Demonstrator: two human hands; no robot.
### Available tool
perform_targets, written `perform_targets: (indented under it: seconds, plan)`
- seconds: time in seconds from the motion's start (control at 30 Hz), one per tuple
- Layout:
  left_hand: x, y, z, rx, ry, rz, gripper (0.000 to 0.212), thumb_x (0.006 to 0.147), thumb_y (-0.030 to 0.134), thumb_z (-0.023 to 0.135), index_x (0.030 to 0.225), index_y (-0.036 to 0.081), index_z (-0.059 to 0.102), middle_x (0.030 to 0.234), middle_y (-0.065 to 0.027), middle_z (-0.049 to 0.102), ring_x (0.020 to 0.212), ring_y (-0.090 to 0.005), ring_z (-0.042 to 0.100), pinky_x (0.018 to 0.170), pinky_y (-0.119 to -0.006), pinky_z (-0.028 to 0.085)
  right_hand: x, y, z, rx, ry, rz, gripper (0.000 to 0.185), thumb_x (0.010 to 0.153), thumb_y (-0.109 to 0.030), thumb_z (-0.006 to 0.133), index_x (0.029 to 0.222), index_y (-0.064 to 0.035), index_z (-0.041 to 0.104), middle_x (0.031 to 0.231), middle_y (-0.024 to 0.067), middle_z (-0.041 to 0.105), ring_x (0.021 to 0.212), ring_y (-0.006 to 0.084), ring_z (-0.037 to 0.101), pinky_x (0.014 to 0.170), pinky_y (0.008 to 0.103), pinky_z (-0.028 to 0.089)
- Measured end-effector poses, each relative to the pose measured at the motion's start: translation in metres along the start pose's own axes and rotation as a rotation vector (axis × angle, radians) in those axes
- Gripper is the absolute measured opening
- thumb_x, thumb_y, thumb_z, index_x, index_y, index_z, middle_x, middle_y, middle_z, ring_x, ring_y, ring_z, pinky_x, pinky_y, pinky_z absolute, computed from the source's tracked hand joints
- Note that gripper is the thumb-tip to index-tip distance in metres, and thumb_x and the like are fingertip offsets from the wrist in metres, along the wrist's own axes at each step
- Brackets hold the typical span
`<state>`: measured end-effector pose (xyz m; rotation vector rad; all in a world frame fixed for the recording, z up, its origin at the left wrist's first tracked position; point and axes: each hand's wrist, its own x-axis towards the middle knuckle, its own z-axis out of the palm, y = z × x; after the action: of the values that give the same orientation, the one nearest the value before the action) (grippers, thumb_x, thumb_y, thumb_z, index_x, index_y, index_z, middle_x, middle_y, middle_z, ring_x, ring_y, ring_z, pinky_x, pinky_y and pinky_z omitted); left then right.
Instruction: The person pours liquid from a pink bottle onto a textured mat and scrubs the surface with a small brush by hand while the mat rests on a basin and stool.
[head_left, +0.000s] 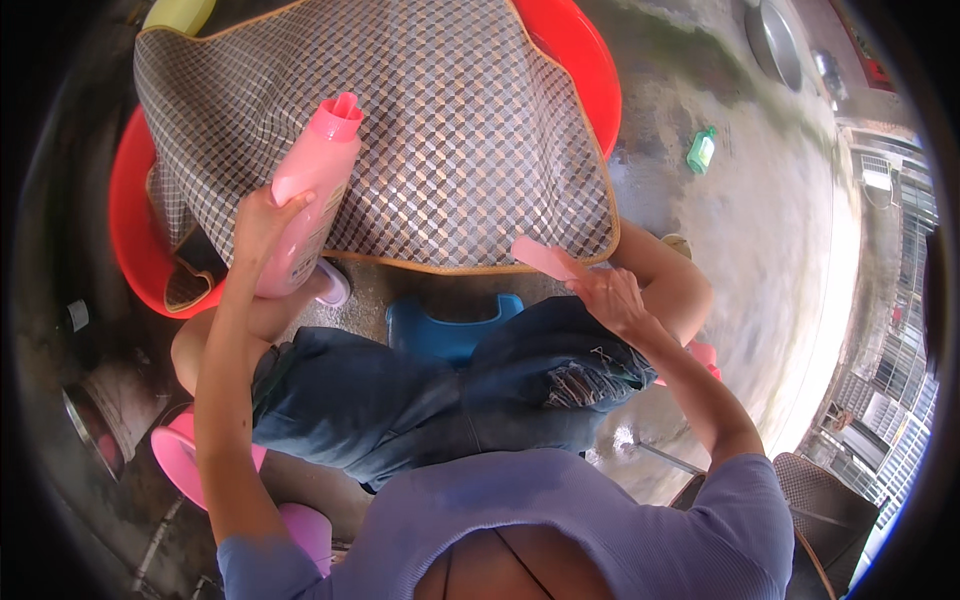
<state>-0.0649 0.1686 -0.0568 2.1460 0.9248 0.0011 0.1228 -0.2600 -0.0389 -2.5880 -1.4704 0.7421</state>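
Observation:
My left hand (262, 225) grips a large pink plastic bottle (311, 199) by its side. The bottle leans slightly to the right, and its pouring spout (339, 116) is uncapped. In my right hand (609, 296) is a pale pink elongated plastic piece (541, 257) with a rounded end. My fingers cover its other end, so I cannot tell whether it is a cap or a handle. Beneath both items, a checked woven mat (450, 150) with orange edging lies draped over a red plastic basin (592, 75).
A blue plastic stool (450, 322) stands between my knees. To the left are a tilted bucket (127, 409) and a pink container (176, 457). A green bottle (702, 151) lies on the wet concrete floor (757, 225), with a metal basin (775, 45) farther off.

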Motion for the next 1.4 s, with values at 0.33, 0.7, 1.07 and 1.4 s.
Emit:
perform_targets:
  seconds: [0.33, 0.7, 1.07, 1.4]
  plan:
    - [0.005, -0.001, -0.001, -0.023, 0.000, 0.021, 0.044, 0.070, 0.038, 0.070, 0.088, -0.001, 0.065, 0.071, -0.0156, 0.064, 0.064, -0.0246, 0.064, 0.060, -0.034, 0.048, 0.056, 0.077, 0.014, -0.304, 0.219, -0.624, 0.052, 0.080, -0.023, 0.054, 0.130, -0.0308, 0.042, 0.048, -0.0022, 0.040, 0.041, 0.0119, 0.048, 0.037, 0.0273, 0.042]
    - [0.008, -0.002, 0.001, -0.023, -0.049, -0.067, 0.048, 0.067, 0.043, 0.071, 0.087, -0.001, 0.065, 0.072, -0.0157, 0.064, 0.065, -0.0241, 0.064, 0.061, -0.034, 0.049, 0.128, -0.046, 0.032, -0.290, 0.044, -0.731, 0.066, 0.078, -0.011, 0.050, 0.135, -0.0359, 0.030, 0.056, 0.0037, 0.048, 0.043, 0.0154, 0.050, 0.038, 0.0305, 0.042]
    - [0.005, -0.002, 0.000, 0.013, -0.026, -0.060, 0.051, 0.067, 0.049, 0.068, 0.087, 0.001, 0.066, 0.074, -0.0165, 0.065, 0.068, -0.0275, 0.064, 0.064, -0.035, 0.049, 0.096, 0.005, 0.002, -0.546, -0.144, -0.830, 0.056, 0.081, -0.023, 0.049, 0.134, -0.0335, 0.033, 0.047, 0.0018, 0.042, 0.036, 0.0123, 0.046, 0.033, 0.0279, 0.036]
    - [0.012, 0.000, -0.006, 0.095, -0.045, -0.085, 0.052, 0.065, 0.049, 0.068, 0.088, 0.002, 0.066, 0.079, -0.0193, 0.064, 0.075, -0.0328, 0.063, 0.068, -0.038, 0.050, 0.234, 0.005, -0.050, -0.442, 0.171, -0.125, 0.046, 0.091, -0.021, 0.043, 0.134, -0.0268, 0.030, 0.056, 0.0041, 0.056, 0.045, 0.0172, 0.057, 0.039, 0.0313, 0.046]
